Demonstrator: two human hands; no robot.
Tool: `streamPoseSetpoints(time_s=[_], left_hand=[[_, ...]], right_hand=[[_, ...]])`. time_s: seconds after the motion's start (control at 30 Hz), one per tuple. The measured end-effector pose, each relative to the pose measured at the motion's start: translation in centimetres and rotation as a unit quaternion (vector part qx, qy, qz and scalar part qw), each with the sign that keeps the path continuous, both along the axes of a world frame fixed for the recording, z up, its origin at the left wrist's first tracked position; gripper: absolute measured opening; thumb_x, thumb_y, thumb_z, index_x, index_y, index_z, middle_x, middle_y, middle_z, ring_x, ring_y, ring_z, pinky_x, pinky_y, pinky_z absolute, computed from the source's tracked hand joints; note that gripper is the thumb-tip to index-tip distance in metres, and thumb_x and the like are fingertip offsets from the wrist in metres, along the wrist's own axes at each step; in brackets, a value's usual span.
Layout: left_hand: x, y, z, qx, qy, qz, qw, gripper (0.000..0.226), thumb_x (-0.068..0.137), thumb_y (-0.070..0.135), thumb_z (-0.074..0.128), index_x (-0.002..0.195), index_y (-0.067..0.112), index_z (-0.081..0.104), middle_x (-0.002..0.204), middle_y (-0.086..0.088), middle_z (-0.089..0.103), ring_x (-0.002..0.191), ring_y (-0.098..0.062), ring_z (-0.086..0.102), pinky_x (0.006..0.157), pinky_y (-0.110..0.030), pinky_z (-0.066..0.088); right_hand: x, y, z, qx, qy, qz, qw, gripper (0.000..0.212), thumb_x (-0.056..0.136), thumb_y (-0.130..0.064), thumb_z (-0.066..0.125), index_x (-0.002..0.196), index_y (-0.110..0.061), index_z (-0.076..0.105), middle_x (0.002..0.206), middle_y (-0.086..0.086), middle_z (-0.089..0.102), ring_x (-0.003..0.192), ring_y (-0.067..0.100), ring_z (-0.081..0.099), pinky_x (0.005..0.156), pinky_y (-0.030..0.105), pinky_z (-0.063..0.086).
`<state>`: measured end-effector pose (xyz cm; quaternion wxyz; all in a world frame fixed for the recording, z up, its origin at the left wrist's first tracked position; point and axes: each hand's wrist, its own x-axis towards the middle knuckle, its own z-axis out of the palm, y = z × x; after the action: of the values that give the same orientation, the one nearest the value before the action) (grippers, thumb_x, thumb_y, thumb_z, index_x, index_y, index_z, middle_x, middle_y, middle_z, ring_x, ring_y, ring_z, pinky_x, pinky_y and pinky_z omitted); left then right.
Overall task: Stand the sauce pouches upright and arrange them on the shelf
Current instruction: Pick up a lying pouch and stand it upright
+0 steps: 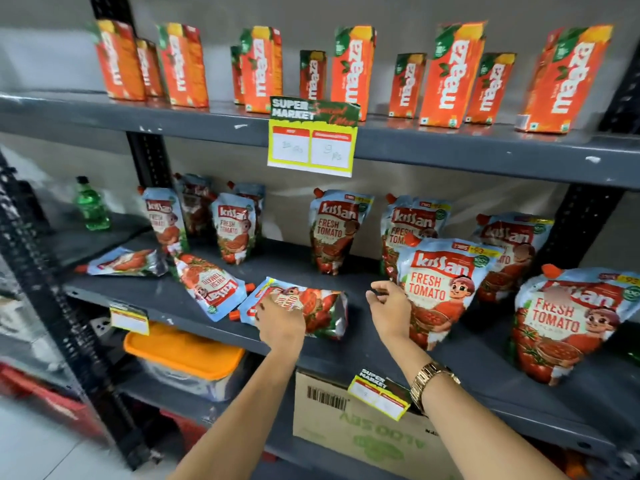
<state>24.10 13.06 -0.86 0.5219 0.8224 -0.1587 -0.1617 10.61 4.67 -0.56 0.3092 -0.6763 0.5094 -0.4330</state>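
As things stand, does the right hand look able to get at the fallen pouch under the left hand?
Probably yes: the right hand hovers open beside the fallen pouch, with bare shelf between them.

— How do the sauce pouches (334,230) sit on the shelf (363,344)?
— Red-and-blue tomato pouches stand upright along the back and right; three lie flat near the front-left edge, one (311,306) at the front edge.
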Motion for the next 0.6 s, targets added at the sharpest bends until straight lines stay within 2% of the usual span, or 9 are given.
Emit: streamPoseSetpoints(time_s=[0.07, 0.13, 0.23, 0.33, 0.43, 0.53, 0.6], left_hand=[[0.2, 0.3, -0.5, 0.014, 0.037, 0.031, 0.999, 0.069, 0.083, 0.011, 0.063, 0.14, 0.0, 0.027, 0.149, -0.019, 0.031, 0.14, -0.034, 0.025, 0.114, -0.042, 0.026], [0.4, 0.1, -0.9, -0.009, 0.099, 0.056, 0.993, 0.075, 0.081, 0.01, 0.064, 0.142, -0.002, 0.022, 0.149, -0.022, 0.027, 0.14, -0.034, 0.023, 0.116, -0.041, 0.024], [1.3, -1.0, -1.5, -0.034, 0.198, 0.066, 0.977, 0.081, 0.081, 0.013, 0.065, 0.143, -0.003, 0.014, 0.15, -0.02, 0.02, 0.14, -0.032, 0.021, 0.115, -0.037, 0.028], [1.7, -1.8, -1.7, 0.011, 0.211, 0.05, 0.976, 0.079, 0.082, 0.018, 0.063, 0.141, -0.004, 0.015, 0.148, -0.019, 0.021, 0.136, -0.03, 0.026, 0.109, -0.033, 0.034], [2.3, -2.3, -1.5, 0.044, 0.204, 0.036, 0.977, 0.07, 0.086, 0.019, 0.059, 0.14, -0.003, 0.02, 0.147, -0.018, 0.026, 0.132, -0.029, 0.033, 0.102, -0.029, 0.036], [3.4, -2.4, -1.0, 0.077, 0.173, 0.007, 0.982, 0.053, 0.09, 0.019, 0.052, 0.136, -0.001, 0.034, 0.145, -0.014, 0.036, 0.133, -0.027, 0.035, 0.107, -0.027, 0.029], [4.6, -2.0, -0.4, 0.093, 0.156, -0.025, 0.983, 0.048, 0.09, 0.017, 0.053, 0.133, 0.0, 0.041, 0.143, -0.016, 0.04, 0.132, -0.029, 0.036, 0.11, -0.029, 0.028]], right_hand=[[1.8, -0.9, 0.0, 0.021, 0.004, 0.012, 1.0, 0.023, 0.085, -0.011, 0.059, 0.106, -0.001, 0.062, 0.111, 0.018, 0.064, 0.091, 0.026, 0.06, 0.084, 0.034, 0.046], [3.3, -1.6, 0.1, 0.061, 0.022, 0.023, 0.998, 0.029, 0.086, -0.017, 0.059, 0.11, -0.001, 0.061, 0.115, 0.018, 0.064, 0.104, 0.03, 0.06, 0.09, 0.034, 0.044], [5.4, -2.5, -0.2, 0.13, 0.064, 0.055, 0.988, 0.042, 0.089, -0.029, 0.055, 0.12, -0.002, 0.057, 0.126, 0.016, 0.06, 0.118, 0.03, 0.053, 0.099, 0.033, 0.039], [6.3, -2.6, -0.6, 0.17, 0.078, 0.085, 0.979, 0.039, 0.092, -0.03, 0.048, 0.117, -0.002, 0.059, 0.127, 0.016, 0.059, 0.121, 0.031, 0.05, 0.098, 0.031, 0.035], [6.0, -2.1, -1.1, 0.177, 0.062, 0.089, 0.978, 0.034, 0.091, -0.027, 0.048, 0.106, -0.002, 0.066, 0.117, 0.018, 0.064, 0.114, 0.032, 0.054, 0.088, 0.03, 0.037], [5.5, -1.1, -1.2, 0.161, 0.077, 0.069, 0.982, 0.033, 0.087, -0.032, 0.051, 0.079, -0.003, 0.066, 0.087, 0.015, 0.064, 0.093, 0.032, 0.058, 0.075, 0.03, 0.037], [5.4, -0.2, -1.2, 0.158, 0.076, 0.049, 0.983, 0.033, 0.081, -0.035, 0.057, 0.061, -0.008, 0.06, 0.069, 0.011, 0.062, 0.077, 0.031, 0.062, 0.072, 0.035, 0.049]])
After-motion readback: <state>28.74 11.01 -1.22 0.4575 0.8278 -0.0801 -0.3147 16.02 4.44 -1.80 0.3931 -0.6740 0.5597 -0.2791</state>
